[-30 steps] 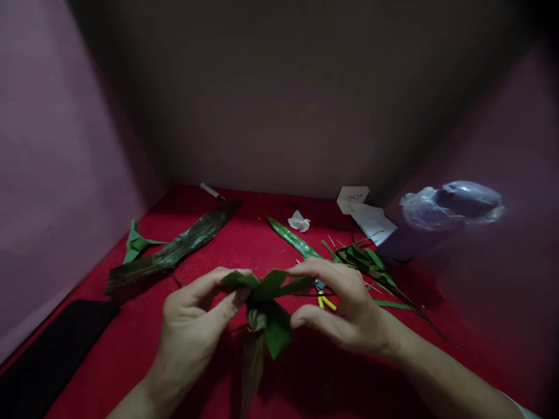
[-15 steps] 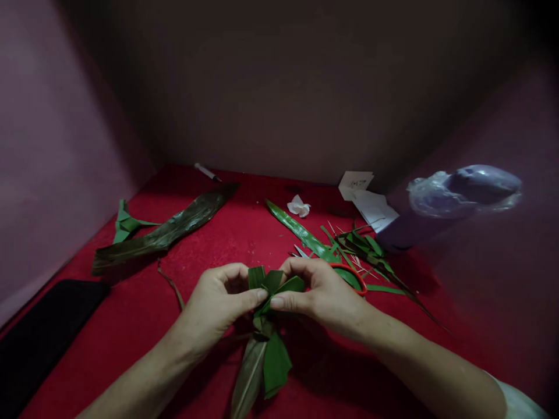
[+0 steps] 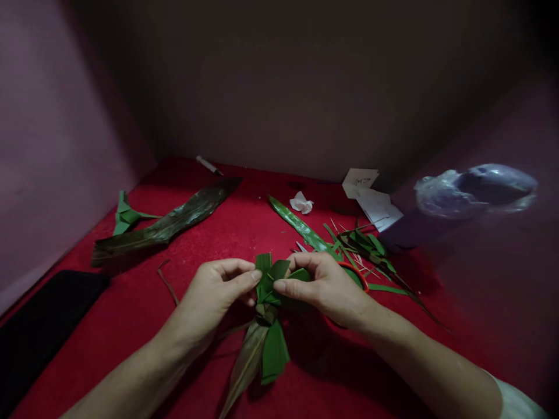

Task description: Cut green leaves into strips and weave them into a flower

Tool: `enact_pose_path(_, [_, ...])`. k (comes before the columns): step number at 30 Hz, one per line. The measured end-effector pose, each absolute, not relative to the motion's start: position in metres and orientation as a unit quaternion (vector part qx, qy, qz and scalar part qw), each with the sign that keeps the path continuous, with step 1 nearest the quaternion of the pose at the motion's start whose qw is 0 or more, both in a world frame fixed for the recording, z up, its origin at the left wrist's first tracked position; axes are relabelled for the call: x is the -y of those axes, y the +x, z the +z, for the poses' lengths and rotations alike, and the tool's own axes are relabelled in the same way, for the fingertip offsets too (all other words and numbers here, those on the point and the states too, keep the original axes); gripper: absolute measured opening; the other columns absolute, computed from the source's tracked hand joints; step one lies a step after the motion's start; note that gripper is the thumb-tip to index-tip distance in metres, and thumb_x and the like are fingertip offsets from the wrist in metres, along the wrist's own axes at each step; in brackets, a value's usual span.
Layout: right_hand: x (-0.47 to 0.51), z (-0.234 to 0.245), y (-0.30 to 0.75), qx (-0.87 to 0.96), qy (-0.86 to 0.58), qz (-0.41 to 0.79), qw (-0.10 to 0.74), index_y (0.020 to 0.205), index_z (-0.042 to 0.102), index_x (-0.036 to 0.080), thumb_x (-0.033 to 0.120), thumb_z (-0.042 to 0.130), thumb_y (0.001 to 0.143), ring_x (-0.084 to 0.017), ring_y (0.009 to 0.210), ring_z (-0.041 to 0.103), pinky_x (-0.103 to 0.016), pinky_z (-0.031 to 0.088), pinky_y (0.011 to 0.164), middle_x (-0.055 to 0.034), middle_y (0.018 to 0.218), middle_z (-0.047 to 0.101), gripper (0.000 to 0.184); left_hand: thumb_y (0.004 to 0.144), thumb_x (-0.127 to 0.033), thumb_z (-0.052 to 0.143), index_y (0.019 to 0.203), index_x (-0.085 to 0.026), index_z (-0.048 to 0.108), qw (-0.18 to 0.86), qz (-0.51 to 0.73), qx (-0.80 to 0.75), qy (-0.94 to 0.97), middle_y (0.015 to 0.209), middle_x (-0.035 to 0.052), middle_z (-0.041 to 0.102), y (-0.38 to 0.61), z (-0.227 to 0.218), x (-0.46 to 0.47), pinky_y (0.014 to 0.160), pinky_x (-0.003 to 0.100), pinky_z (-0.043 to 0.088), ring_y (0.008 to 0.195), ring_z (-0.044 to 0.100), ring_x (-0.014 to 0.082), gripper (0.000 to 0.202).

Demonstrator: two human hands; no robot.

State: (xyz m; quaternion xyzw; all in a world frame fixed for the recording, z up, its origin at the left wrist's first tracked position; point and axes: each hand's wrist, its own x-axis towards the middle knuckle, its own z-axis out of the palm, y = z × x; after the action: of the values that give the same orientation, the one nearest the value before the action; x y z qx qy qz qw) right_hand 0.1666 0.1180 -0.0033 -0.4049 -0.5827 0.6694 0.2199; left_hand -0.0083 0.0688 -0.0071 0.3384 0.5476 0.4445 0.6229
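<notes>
A dark wall (image 3: pixel 262 87) rises beyond the folded leaf piece (image 3: pixel 266 314), with purplish walls to either side, and a red counter (image 3: pixel 253 224) spreads beneath it. Far to the right of the leaf piece stands a purple container (image 3: pixel 423 230), clear plastic around its mouth; far to its left lies a flat black object (image 3: pixel 48 320). A long, dark, wrinkled leaf (image 3: pixel 166 227) stretches beyond it to the left. The leaf piece itself is between the person's two hands, green blades up top, a knot in the middle, one green and one brownish blade hanging towards the viewer. The left hand (image 3: pixel 229 282) has its grip closed in a pinch on the left edge of the top blades; the right hand (image 3: pixel 317 285) has its grip closed on their right side, thumb over the front. Half a second ago the thumbs nearly met over the centre; now the left thumb has drawn away, baring more green between them. A second ago the hands were wider apart. Beyond the leaf piece to the right are a glossy green leaf (image 3: pixel 301 228), leaf scraps (image 3: pixel 367 244), red-handled scissors (image 3: pixel 365 279) partly covered by the right hand, and a white card (image 3: pixel 360 181) whose dark marks are too small to read. Smaller, straight beyond, sits a crumpled white tissue (image 3: pixel 301 202); beyond to the left, a syringe (image 3: pixel 208 165).
</notes>
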Motion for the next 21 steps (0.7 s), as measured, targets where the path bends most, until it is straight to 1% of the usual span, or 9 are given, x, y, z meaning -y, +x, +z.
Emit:
enact_pose_path(4, [-0.1179, -0.0028, 0.1663, 0.596, -0.398, 0.664, 0.214, 0.073, 0.06, 0.013, 0.028, 0.068, 0.072, -0.013, 0.064, 0.057, -0.03, 0.048, 0.066, -0.0028, 0.07, 0.062, 0.017, 0.072, -0.027, 0.065, 0.068, -0.014, 0.064, 0.597, 0.456, -0.568, 0.336, 0.054, -0.0017, 0.059, -0.0092, -0.0096, -0.0671, 0.051, 0.022, 0.042, 0.049, 0.051, 0.0091, 0.014])
enact_pose_path(7, [-0.1174, -0.003, 0.1645, 0.585, -0.397, 0.675, 0.21, 0.075, 0.061, 0.013, 0.027, 0.067, 0.072, -0.013, 0.064, 0.057, -0.031, 0.049, 0.067, -0.0032, 0.071, 0.062, 0.016, 0.074, -0.028, 0.064, 0.069, -0.015, 0.064, 0.587, 0.46, -0.572, 0.342, 0.055, -0.0014, 0.059, -0.0098, -0.0113, -0.0655, 0.051, 0.022, 0.042, 0.05, 0.053, 0.0098, 0.014])
enact_pose_path(12, [-0.1157, -0.0033, 0.1618, 0.576, -0.393, 0.674, 0.244, 0.076, 0.06, 0.014, 0.025, 0.067, 0.072, -0.013, 0.068, 0.057, -0.03, 0.049, 0.068, -0.0026, 0.075, 0.061, 0.014, 0.074, -0.029, 0.064, 0.07, -0.016, 0.064, 0.569, 0.468, -0.578, 0.351, 0.057, -0.0013, 0.06, -0.0094, -0.0101, -0.0652, 0.053, 0.022, 0.043, 0.051, 0.054, 0.0098, 0.014])
enact_pose_path(17, [-0.1146, -0.0038, 0.1618, 0.556, -0.383, 0.692, 0.254, 0.077, 0.057, 0.015, 0.027, 0.068, 0.072, -0.012, 0.061, 0.055, -0.029, 0.048, 0.062, 0.0004, 0.069, 0.057, 0.017, 0.074, -0.03, 0.064, 0.07, -0.015, 0.064, 0.582, 0.474, -0.564, 0.344, 0.057, -0.0005, 0.061, -0.0092, -0.0098, -0.0652, 0.051, 0.022, 0.042, 0.05, 0.053, 0.0096, 0.016])
enact_pose_path(21, [-0.1134, -0.004, 0.1604, 0.562, -0.375, 0.691, 0.255, 0.071, 0.053, 0.016, 0.028, 0.068, 0.072, -0.01, 0.057, 0.052, -0.025, 0.045, 0.057, 0.0028, 0.063, 0.053, 0.02, 0.072, -0.03, 0.067, 0.069, -0.014, 0.065, 0.589, 0.468, -0.564, 0.341, 0.054, -0.0012, 0.059, -0.0067, -0.0073, -0.0646, 0.049, 0.021, 0.041, 0.048, 0.052, 0.0091, 0.016])
